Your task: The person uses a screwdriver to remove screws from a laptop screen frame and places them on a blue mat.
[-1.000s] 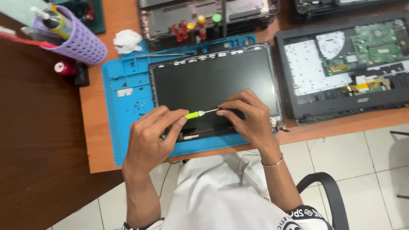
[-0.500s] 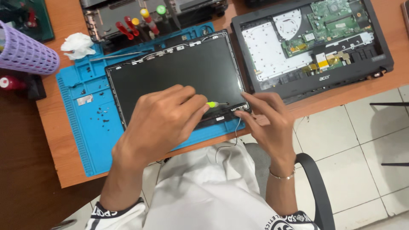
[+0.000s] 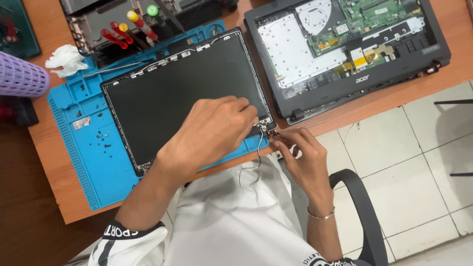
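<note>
1. My left hand lies curled over the near right corner of the laptop screen panel, which rests on the blue mat.
2. My right hand pinches the hinge at that corner.

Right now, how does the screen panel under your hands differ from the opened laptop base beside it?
The screen panel lies on the blue mat, with a plain dark face; the laptop base sits on bare wood, showing a green circuit board and fan. Both hands, left hand and right hand, work at the panel's corner; the base is untouched. Both lie flat, black-framed.
</note>
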